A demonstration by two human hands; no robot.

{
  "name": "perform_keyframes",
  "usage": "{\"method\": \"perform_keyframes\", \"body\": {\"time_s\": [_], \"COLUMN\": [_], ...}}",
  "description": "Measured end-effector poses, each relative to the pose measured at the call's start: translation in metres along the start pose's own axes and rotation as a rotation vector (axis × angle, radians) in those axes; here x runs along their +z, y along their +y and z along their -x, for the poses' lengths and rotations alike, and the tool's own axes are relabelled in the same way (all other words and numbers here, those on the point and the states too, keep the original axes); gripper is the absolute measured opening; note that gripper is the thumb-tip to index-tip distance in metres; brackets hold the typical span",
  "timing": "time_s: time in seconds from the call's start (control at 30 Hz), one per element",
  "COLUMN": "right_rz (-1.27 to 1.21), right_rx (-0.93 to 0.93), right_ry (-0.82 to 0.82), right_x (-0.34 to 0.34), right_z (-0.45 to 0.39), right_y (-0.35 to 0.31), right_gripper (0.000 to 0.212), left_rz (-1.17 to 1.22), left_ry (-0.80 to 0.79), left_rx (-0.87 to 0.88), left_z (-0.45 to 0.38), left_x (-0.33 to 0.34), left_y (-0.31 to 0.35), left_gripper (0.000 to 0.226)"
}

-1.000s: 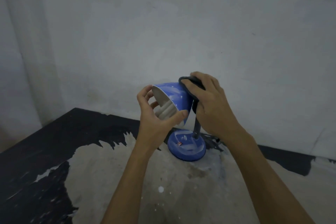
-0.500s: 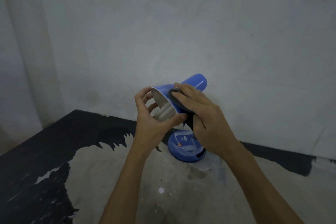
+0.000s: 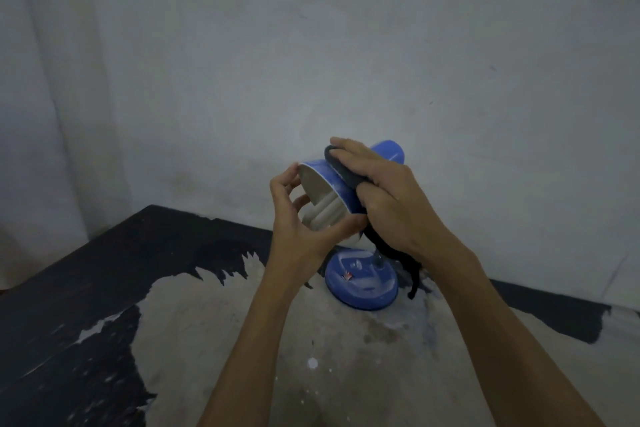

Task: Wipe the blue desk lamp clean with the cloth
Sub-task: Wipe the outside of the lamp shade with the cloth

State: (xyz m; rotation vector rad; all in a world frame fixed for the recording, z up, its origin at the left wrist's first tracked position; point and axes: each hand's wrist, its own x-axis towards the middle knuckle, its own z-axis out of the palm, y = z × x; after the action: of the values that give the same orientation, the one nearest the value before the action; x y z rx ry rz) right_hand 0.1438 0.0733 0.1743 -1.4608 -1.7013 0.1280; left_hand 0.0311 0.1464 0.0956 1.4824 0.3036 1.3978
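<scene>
Frame centre: left hand (image 3: 301,218) gripping rim of blue metal desk lamp (image 3: 332,184); right hand (image 3: 384,198) pressing dark grey cloth (image 3: 341,166) onto shade. Risk: hard pressing tipping round base (image 3: 362,282).

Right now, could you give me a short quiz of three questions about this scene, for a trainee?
1. True or false: the left hand holds the rim of the lamp shade.
2. Which hand presses the cloth on the shade? A) left B) right
3. Fill in: the lamp base stands on the ____.

Key: 1 true. 2 B, the right hand. 3 table.
</scene>
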Motion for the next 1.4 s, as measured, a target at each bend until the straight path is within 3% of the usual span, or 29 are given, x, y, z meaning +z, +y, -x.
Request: {"method": "perform_keyframes", "body": {"time_s": [0.3,0.47,0.63,0.87,1.07,1.27,1.4], "right_rz": [0.211,0.115,0.068,0.133,0.115,0.118,0.276], "right_rx": [-0.275,-0.121,0.001,-0.267,-0.387,-0.352,-0.336], "right_ry": [0.062,0.189,0.155,0.077,0.213,0.297,0.346], "right_x": [0.002,0.000,0.005,0.018,0.016,0.018,0.015], "right_z": [0.018,0.029,0.015,0.017,0.037,0.051,0.057], "right_y": [0.004,0.019,0.008,0.003,0.022,0.039,0.045], "right_gripper": [0.055,0.058,0.061,0.060,0.048,0.050,0.049], "left_rz": [-0.036,-0.045,-0.037,-0.059,-0.045,-0.104,-0.082], "left_ry": [0.030,0.043,0.045,0.063,0.053,-0.005,-0.026], "left_rx": [0.031,0.016,0.018,0.052,0.039,0.003,-0.022], "left_z": [0.001,0.001,0.001,0.000,0.002,0.003,0.003], "left_x": [-0.004,-0.001,0.005,0.001,0.001,-0.006,-0.009], "left_y": [-0.002,-0.001,0.002,0.001,0.000,0.004,0.004], "left_gripper": [0.094,0.098,0.099,0.094,0.096,0.100,0.088]}}
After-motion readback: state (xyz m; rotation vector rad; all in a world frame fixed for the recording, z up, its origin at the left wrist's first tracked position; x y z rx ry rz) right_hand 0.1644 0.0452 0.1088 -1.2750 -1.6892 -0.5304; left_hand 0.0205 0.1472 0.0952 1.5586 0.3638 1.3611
